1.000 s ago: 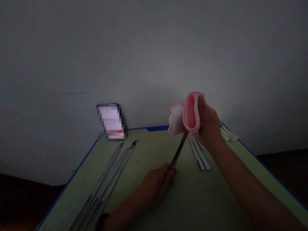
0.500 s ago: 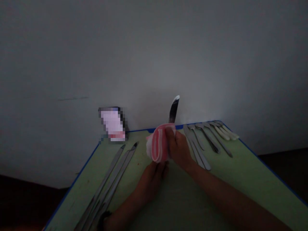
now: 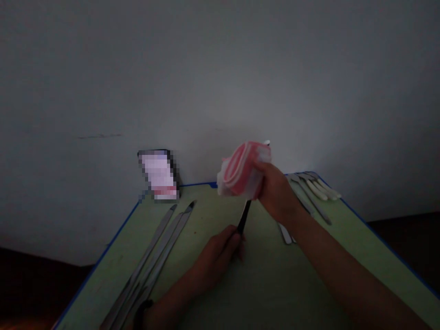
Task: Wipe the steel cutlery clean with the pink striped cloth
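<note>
My left hand (image 3: 223,250) is closed around the lower handle of a metal table knife (image 3: 244,216), which points up and away from me. My right hand (image 3: 277,188) grips a folded pink and white cloth (image 3: 242,172) wrapped about the upper part of that knife. Only the bright blade tip shows past the cloth; the rest of the blade is hidden in it. To the left of my left hand, several table knives (image 3: 161,247) lie side by side on the green table (image 3: 261,293).
A phone with a blurred screen (image 3: 160,174) leans against the grey wall (image 3: 220,82) at the back left. Behind my right forearm lie several pieces of cutlery (image 3: 318,206), some with white handles (image 3: 316,189). Blue trim (image 3: 398,261) runs along the table's edge.
My right hand has slid the cloth up the knife, away from my left hand, toward the blade tip. The handle shows now, while most of the blade has become covered.
</note>
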`<state>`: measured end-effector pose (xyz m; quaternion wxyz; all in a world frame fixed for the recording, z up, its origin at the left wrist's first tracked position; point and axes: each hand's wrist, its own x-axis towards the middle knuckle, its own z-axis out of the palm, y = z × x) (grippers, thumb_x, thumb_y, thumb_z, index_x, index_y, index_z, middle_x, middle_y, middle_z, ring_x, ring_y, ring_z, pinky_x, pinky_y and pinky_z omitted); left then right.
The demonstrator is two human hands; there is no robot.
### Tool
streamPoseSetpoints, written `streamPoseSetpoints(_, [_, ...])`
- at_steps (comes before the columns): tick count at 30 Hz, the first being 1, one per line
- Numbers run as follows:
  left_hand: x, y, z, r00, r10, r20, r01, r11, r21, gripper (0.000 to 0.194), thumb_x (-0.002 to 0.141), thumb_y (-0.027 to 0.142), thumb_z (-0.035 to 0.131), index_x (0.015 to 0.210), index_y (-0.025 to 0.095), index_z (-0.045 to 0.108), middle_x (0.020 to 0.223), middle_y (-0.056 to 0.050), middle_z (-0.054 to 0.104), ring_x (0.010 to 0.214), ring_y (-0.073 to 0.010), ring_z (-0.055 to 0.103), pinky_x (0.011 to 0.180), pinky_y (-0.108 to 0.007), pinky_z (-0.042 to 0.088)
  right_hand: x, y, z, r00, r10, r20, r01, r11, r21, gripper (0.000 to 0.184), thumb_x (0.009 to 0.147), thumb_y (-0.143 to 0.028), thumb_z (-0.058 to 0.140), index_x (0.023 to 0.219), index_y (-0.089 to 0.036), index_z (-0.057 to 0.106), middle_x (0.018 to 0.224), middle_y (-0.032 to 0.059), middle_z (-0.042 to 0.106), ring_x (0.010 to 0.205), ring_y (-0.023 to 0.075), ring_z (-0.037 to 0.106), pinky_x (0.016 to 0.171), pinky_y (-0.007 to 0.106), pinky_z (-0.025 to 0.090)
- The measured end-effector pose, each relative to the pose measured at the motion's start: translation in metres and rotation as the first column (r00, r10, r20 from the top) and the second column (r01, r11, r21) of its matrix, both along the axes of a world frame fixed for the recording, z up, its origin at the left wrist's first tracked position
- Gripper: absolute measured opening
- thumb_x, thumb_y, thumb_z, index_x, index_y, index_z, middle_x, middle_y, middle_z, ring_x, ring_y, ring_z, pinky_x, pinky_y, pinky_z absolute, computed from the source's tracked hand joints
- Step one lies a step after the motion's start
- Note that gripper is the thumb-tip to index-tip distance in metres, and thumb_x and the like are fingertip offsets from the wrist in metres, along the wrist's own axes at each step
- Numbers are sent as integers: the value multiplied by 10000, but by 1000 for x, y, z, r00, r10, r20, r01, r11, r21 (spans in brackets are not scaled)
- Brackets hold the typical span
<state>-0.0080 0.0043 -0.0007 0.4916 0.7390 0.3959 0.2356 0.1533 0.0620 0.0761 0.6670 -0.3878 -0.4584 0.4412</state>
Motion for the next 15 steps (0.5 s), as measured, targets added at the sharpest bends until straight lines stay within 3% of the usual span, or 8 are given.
streamPoseSetpoints(2, [1, 1, -1, 999, 14, 43, -13, 1000, -28, 278, 962, 338, 295, 840, 173, 483, 695, 26, 520, 621, -111, 487, 610, -223, 396, -3, -3, 1, 966, 244, -83, -250, 965, -73, 262, 772, -415, 556, 740, -157, 590, 596, -5, 567, 594, 122, 533, 557, 230, 413])
streamPoseSetpoints(4, [1, 2, -2, 997, 19, 74, -17, 999, -37, 275, 961, 341, 306, 826, 175, 478, 691, 32, 510, 605, -104, 472, 593, -216, 390, -2, -5, 3, 920, 351, -172, -370, 924, -95, 230, 742, -386, 605, 744, -156, 591, 612, 0, 588, 600, 126, 547, 566, 235, 424])
streamPoseSetpoints(6, [1, 2, -2, 996, 18, 84, -14, 999, -41, 278, 961, 344, 307, 820, 176, 479, 687, 35, 505, 599, -101, 467, 589, -213, 385, 3, -5, 6, 916, 341, -212, -362, 930, -69, 242, 730, -399, 623, 785, -165, 598, 659, 11, 620, 641, 139, 571, 587, 246, 437])
streamPoseSetpoints(11, [0, 2, -2, 999, -8, 44, 9, 999, -33, 278, 961, 347, 312, 832, 177, 490, 672, 40, 506, 602, -102, 473, 594, -214, 378, 23, 0, 21, 943, 197, -267, -199, 980, 17, 268, 740, -418, 616, 904, -207, 587, 847, 29, 660, 766, 160, 599, 632, 265, 463])
streamPoseSetpoints(15, [-1, 1, -1, 999, -30, 20, 30, 999, -17, 296, 963, 346, 304, 828, 176, 505, 688, 33, 509, 617, -105, 475, 596, -215, 373, 27, 0, 25, 970, 112, -215, -100, 993, 65, 285, 758, -483, 571, 854, -215, 581, 795, 9, 637, 661, 127, 569, 551, 234, 435])
